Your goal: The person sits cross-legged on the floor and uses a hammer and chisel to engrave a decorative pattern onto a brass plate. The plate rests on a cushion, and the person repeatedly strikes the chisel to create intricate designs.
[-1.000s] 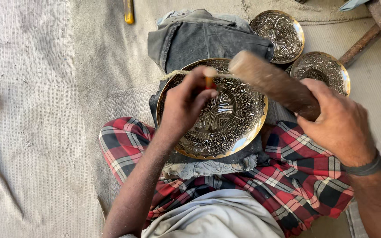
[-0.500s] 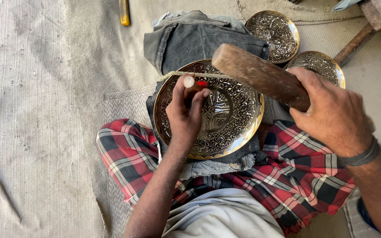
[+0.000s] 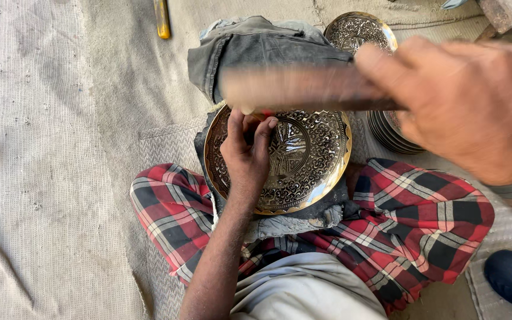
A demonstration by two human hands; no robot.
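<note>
Overhead, the right hand (image 3: 469, 101) grips a blurred wooden mallet (image 3: 297, 89) lying crosswise, head pointing left.

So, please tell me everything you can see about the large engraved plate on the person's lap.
The large engraved plate is round, looks like brass, with a golden rim and dense dark floral engraving around a central motif. It lies tilted on grey cloth over the checked lap. The left hand rests on its left part, fingers pinching a small tool. The right hand swings a blurred wooden mallet above its upper edge.
</note>
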